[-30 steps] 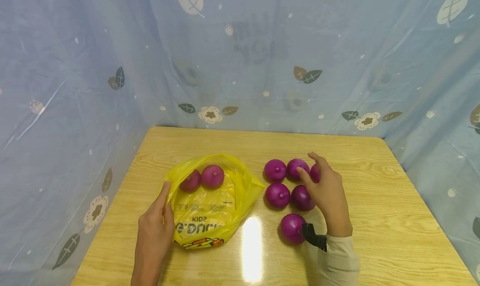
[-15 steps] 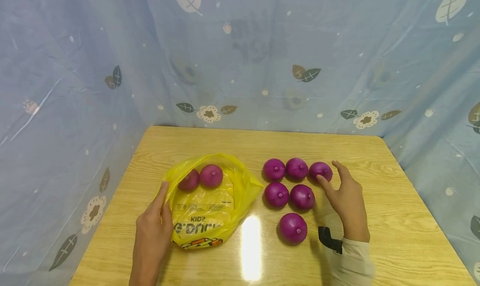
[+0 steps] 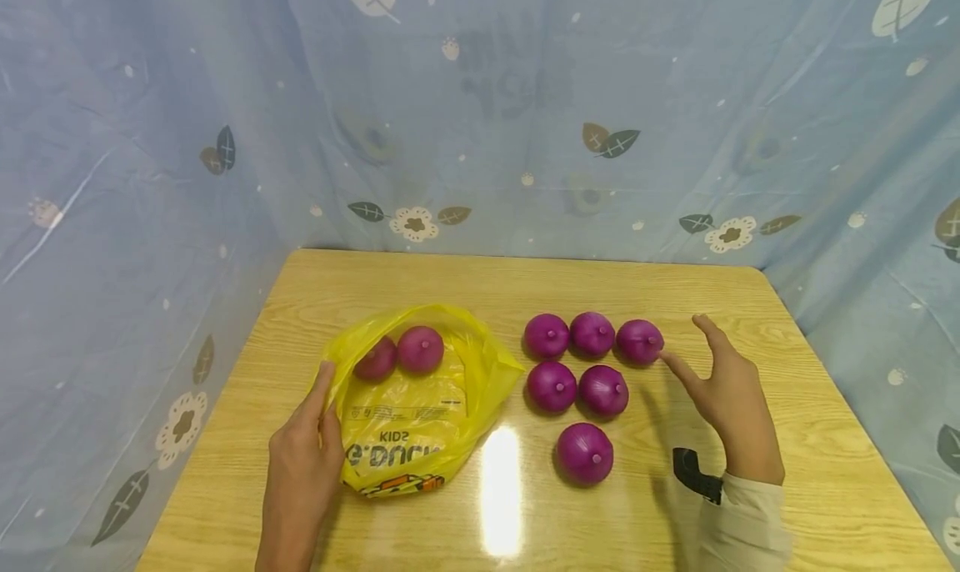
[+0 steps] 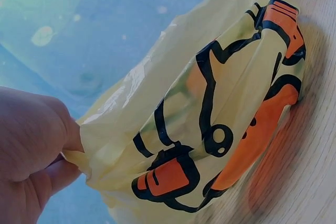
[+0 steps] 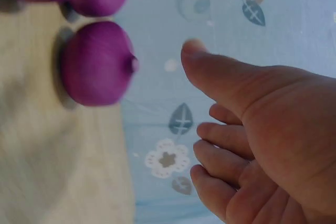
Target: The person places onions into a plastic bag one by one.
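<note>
A yellow plastic bag (image 3: pixel 491 388) with duck print lies on its side, mouth spread, left of the table's middle. Two purple onions (image 3: pixel 421 350) sit inside it. My left hand (image 3: pixel 300 459) pinches the bag's left rim between thumb and fingers; in the left wrist view the hand (image 4: pixel 37 156) grips the edge of the stretched bag (image 4: pixel 236 82). Several more onions (image 3: pixel 603 391) stand grouped on the table to the right. Beside the far-right onion (image 3: pixel 640 342), my right hand (image 3: pixel 735 409) hovers with thumb and fingers spread apart, holding nothing. The right wrist view shows the hand (image 5: pixel 273 135) apart from the nearest onion (image 5: pixel 96 64).
A light wood-grain table (image 3: pixel 480 284) bears everything. A blue patterned curtain (image 3: pixel 480 122) hangs behind and along both sides. A black strap piece (image 3: pixel 696 474) sticks out from the right wrist above the beige sleeve (image 3: pixel 750 522).
My right hand has moved right, away from over the far-right onion, which now shows whole. The left hand keeps its hold on the bag. The onions stay in place.
</note>
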Available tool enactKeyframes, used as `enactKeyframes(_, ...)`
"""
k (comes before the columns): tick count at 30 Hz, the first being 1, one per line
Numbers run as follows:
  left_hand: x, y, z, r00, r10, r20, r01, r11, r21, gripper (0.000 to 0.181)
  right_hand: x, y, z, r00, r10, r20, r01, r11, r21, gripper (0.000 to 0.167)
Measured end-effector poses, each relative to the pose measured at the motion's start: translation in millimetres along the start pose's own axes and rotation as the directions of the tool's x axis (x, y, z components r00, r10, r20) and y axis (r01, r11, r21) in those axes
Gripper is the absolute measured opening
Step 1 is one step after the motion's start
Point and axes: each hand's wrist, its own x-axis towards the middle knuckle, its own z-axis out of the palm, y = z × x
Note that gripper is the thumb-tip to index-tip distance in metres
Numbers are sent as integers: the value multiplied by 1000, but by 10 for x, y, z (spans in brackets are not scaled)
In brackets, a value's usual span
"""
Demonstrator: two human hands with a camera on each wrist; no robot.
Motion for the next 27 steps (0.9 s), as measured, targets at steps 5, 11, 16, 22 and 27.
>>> enactKeyframes(5, 3, -1, 2, 1000, 6, -8, -6, 1000, -3, 63, 58, 31, -181, 999, -21, 49, 22, 999, -25, 87)
enactKeyframes(11, 3, -1, -2, 1000, 11, -20, -11, 1000, -4, 64, 120, 67, -291, 998, -42, 55, 44, 998, -36, 89)
enactKeyframes(16, 8, -8, 3, 1000, -1, -4, 1, 1000, -20, 64, 183, 85, -217, 995, -48, 89, 50, 999, -17, 91)
enactKeyframes(22, 3, -16, -4, 1000, -9, 1, 9, 1000, -20, 64, 276, 139, 41, 985, -67, 158, 64, 998, 26, 93)
enactKeyframes(27, -2, -19, -19, 1000, -3, 1, 3, 1000, -16, 66, 304, 185, 196, 982, -58, 181, 52, 998, 39, 94)
